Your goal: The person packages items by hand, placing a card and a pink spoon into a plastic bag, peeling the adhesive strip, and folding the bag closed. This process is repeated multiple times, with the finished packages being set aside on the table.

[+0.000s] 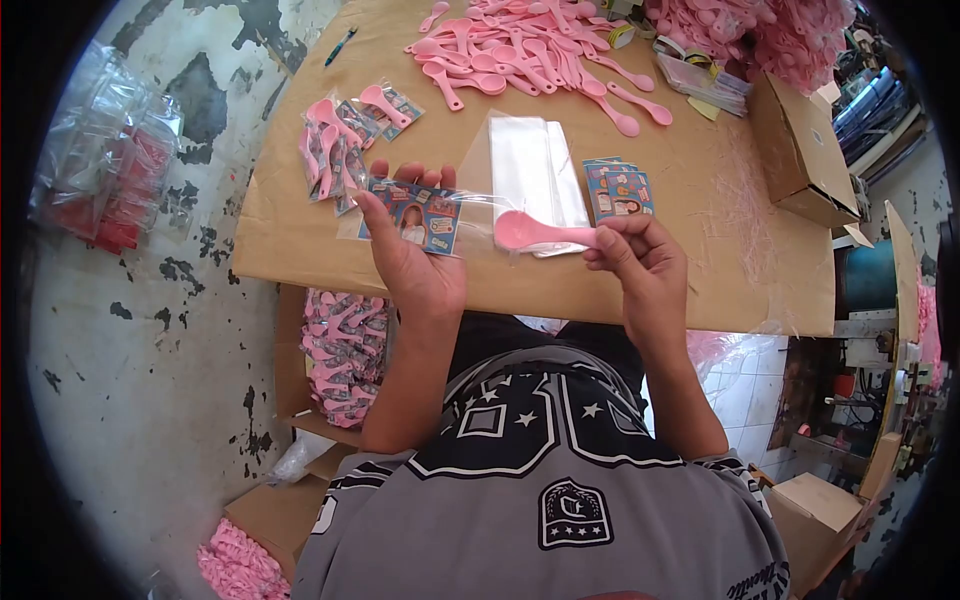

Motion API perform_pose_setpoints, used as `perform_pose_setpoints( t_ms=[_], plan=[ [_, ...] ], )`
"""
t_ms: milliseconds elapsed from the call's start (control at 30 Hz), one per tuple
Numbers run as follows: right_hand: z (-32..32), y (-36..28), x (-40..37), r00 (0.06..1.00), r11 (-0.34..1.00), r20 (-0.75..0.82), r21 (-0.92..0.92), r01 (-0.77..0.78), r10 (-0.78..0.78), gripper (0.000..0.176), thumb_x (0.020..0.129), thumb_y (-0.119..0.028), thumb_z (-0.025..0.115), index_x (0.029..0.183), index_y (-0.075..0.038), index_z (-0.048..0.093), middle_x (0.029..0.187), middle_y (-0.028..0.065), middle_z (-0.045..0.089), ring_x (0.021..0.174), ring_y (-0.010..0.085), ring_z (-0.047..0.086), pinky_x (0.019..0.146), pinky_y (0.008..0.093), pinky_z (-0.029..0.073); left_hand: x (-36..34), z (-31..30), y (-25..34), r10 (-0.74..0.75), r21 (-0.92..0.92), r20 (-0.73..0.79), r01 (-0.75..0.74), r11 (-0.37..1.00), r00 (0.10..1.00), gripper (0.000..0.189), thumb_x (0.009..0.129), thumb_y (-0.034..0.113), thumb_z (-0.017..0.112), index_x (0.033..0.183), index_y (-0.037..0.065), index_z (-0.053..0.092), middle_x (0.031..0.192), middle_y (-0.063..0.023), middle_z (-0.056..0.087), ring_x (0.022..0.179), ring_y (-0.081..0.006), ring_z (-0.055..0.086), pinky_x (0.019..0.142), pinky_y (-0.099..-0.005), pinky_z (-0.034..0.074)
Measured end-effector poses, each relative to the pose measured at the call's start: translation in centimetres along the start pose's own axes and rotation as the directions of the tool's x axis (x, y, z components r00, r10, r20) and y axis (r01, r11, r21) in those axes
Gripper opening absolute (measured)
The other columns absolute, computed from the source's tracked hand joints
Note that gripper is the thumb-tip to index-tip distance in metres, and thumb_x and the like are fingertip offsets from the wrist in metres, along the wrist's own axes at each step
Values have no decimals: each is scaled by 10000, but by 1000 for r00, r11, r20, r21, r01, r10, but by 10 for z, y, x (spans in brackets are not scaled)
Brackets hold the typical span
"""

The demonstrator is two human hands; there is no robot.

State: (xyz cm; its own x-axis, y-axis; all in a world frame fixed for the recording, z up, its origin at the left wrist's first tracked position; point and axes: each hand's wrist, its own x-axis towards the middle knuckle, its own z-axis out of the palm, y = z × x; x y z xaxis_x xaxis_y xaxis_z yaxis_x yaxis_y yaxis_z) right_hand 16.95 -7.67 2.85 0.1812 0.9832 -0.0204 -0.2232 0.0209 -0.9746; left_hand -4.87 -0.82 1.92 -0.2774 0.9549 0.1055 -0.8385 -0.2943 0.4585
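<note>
My left hand (422, 283) holds a clear plastic bag with a blue printed card (437, 226) in it, thumb at the left side and fingers behind. The bag's clear film stretches to the right, toward a pink spoon (517, 231). My right hand (648, 268) pinches the spoon by its handle end, the bowl facing left and overlapping the film's edge in this view. Beneath the spoon lies a stack of clear bags (532, 170). Beyond my right hand sit several printed cards (618, 187) in a pile.
Loose pink spoons (510, 55) are heaped at the table's far side. Bagged spoons with cards (333, 140) lie at left, near a pen (341, 46). A cardboard box (795, 150) stands at right. Below the table's left edge, another box holds packed spoons (345, 350).
</note>
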Motion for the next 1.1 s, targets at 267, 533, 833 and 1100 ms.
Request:
perform_pose_setpoints(
  t_ms=[267, 533, 833, 1100],
  plan=[
    [17, -3, -24, 972, 983, 206, 125, -136, 108, 236, 1015, -58, 681, 1212, 50, 610, 1072, 159, 744, 989, 184, 737, 880, 290, 605, -22, 7, -7, -146, -53, 56, 149, 987, 988, 498, 1064, 466, 582, 1381, 88, 514, 1132, -80, 655, 1047, -195, 653, 1162, -466, 476],
    [27, 14, -41, 985, 999, 171, -30, 39, -33, 294, 916, -67, 791, 1095, -30, 561, 994, 27, 625, 909, 95, 621, 845, 253, 527, -54, 10, -11, -400, -95, 134, 414, 905, 906, 514, 1070, 457, 579, 1402, 74, 491, 1109, -72, 633, 1034, -193, 645, 1130, -469, 499],
    [27, 18, -52, 931, 891, 135, -273, 363, -338, 478, 872, -74, 809, 1298, -77, 592, 1158, 72, 590, 989, 145, 577, 829, 284, 507, -64, 2, -11, -512, 20, 189, 518, 855, 838, 481, 1099, 355, 556, 1448, 41, 454, 1286, -151, 615, 1192, -244, 624, 1123, -503, 507],
    [-9, 1, -40, 720, 577, 385, -433, 693, -577, 353, 862, -50, 763, 1206, -123, 743, 1393, 164, 621, 1270, 312, 586, 958, 410, 518, -44, 7, -7, -593, -17, 166, 604, 797, 788, 471, 1122, 321, 482, 1483, 23, 423, 1536, -225, 487, 1443, -315, 483, 1201, -516, 420]
  ],
)
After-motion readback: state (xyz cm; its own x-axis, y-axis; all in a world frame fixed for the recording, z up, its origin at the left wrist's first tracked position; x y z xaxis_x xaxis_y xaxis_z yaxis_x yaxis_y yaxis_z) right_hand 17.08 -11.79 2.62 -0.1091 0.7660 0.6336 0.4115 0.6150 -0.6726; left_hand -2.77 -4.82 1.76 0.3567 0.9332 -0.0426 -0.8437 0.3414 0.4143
